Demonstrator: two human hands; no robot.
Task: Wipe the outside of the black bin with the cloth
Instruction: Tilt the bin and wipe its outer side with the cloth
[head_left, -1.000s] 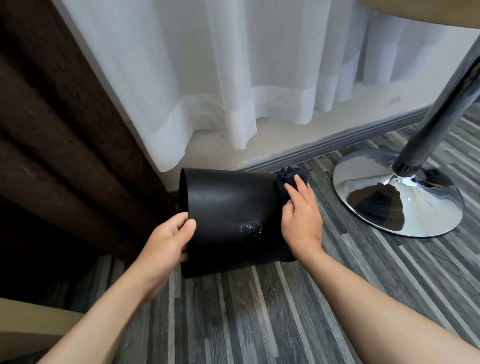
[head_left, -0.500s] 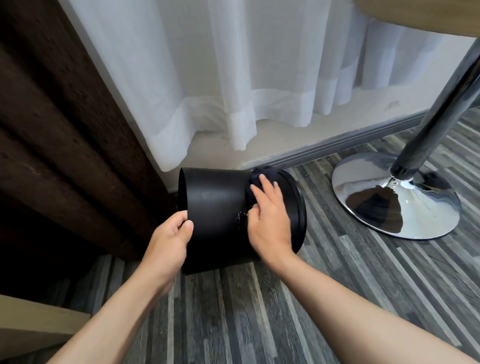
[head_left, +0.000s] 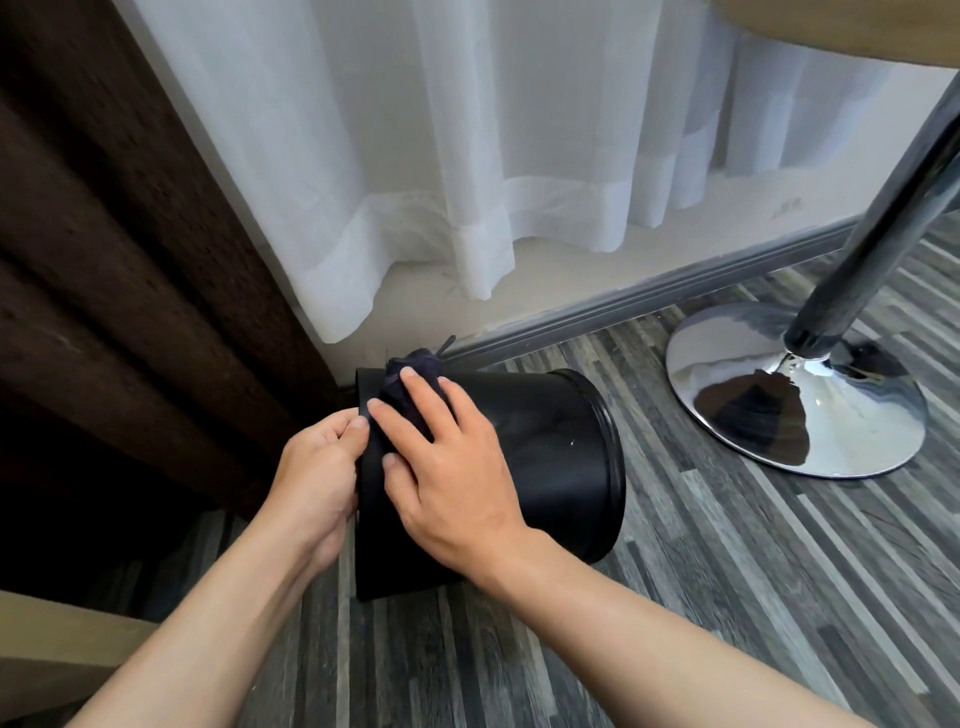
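The black bin (head_left: 550, 457) lies on its side on the striped grey floor, its rimmed end pointing right. My left hand (head_left: 317, 467) grips the bin's left end, thumb on the edge. My right hand (head_left: 447, 462) lies flat on the bin's upper left side and presses a dark cloth (head_left: 415, 371) against it. Only a bunched part of the cloth shows beyond my fingertips; the rest is under my palm.
A chrome table base (head_left: 795, 405) with a slanted pole (head_left: 883, 218) stands close on the right. White sheer curtains (head_left: 467, 156) hang over a grey skirting (head_left: 649, 296) behind the bin. A dark brown curtain (head_left: 130, 260) fills the left. Open floor lies toward me.
My right hand has slid the cloth leftward along the bin's side, from the right end to the left end beside my left hand. The bin's rimmed end has come into sight.
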